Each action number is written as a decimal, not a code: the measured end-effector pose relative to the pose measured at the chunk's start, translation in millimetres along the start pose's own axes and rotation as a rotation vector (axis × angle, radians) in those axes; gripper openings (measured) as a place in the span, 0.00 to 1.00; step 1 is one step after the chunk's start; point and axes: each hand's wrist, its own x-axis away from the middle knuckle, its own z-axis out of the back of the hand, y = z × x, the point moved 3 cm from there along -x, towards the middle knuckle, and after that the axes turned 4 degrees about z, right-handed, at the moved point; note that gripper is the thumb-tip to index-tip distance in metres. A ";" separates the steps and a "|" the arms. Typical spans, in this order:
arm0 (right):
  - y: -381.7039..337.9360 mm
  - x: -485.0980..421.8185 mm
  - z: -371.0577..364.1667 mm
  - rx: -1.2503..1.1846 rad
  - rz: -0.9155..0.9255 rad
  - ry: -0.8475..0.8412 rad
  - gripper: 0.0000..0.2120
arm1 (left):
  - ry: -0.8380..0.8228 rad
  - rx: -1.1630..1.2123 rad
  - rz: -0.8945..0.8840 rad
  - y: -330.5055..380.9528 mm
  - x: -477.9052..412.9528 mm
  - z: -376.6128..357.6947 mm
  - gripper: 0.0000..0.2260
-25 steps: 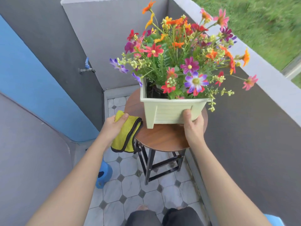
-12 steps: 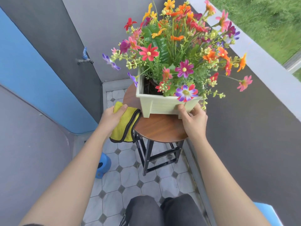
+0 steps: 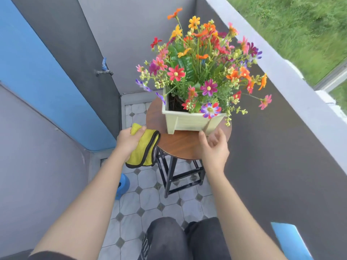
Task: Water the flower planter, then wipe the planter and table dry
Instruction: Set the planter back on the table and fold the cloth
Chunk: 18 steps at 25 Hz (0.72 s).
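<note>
Left hand [image 3: 129, 139] first: fingers curled over the top of the yellow cloth [image 3: 144, 152], gripping it at the left edge of the table [image 3: 180, 145], with most of the cloth drooping off the side; right hand [image 3: 216, 147] has nothing in it, fingers loose and spread, palm facing the near right corner of the planter [image 3: 187, 121]; fingertips are right by that corner foot, can't tell if they actually touch it.

The cloth looks like soft, floppy microfibre, so I'd bunch it in the fist rather than pinch an edge; should soak up drips fine.

The planter looks like stiff pale plastic with ribbed sides and little feet; with soil in it I'd guess fairly heavy and top-heavy with all those flowers [image 3: 202, 62] leaning right; probably slick if wet; brace it by the rim or a corner, never by the stems.

It stands upright on the far right part of the round wooden top, just beyond both hands; the cloth sits just beside its near left foot, not touching.
</note>
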 end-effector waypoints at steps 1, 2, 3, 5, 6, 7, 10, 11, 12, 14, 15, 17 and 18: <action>-0.4 20.4 -2.1 0.018 -0.047 -0.007 0.25 | 0.017 0.002 0.020 0.8 8.0 7.1 0.26; -1.2 41.5 -6.2 0.053 -0.071 -0.056 0.22 | 0.030 0.006 0.039 2.2 16.2 14.6 0.24; -9.3 62.4 -11.3 0.092 -0.074 -0.142 0.18 | 0.049 0.010 0.055 8.0 27.3 27.1 0.22; -33.0 93.2 -25.2 0.122 -0.047 -0.340 0.13 | 0.078 0.017 0.059 26.2 50.3 54.7 0.18; -48.8 101.8 -33.1 0.129 -0.017 -0.421 0.12 | 0.086 0.016 0.046 38.4 61.8 67.3 0.17; -67.6 105.4 -41.1 0.136 0.021 -0.488 0.12 | 0.093 0.013 0.034 51.9 72.2 79.6 0.16; -149.6 111.1 -67.5 0.148 0.140 -0.627 0.16 | 0.127 0.045 -0.014 102.0 101.1 127.2 0.23; -177.9 112.7 -76.2 0.151 0.170 -0.672 0.18 | 0.139 0.054 -0.045 120.8 110.3 144.7 0.27; -204.4 113.7 -85.6 0.158 0.194 -0.722 0.20 | 0.147 0.062 -0.077 139.0 118.3 161.3 0.30; -249.0 115.5 -103.3 0.175 0.237 -0.828 0.24 | 0.153 0.096 -0.121 171.6 129.9 189.0 0.31; -265.2 115.3 -111.8 0.194 0.271 -0.869 0.25 | 0.145 0.111 -0.145 186.5 134.3 199.4 0.28; -290.2 114.5 -123.5 0.251 0.362 -0.902 0.23 | 0.140 0.113 -0.213 213.3 141.7 215.3 0.21; -301.1 114.2 -126.9 0.267 0.405 -0.899 0.20 | 0.150 0.102 -0.249 223.5 143.8 221.6 0.19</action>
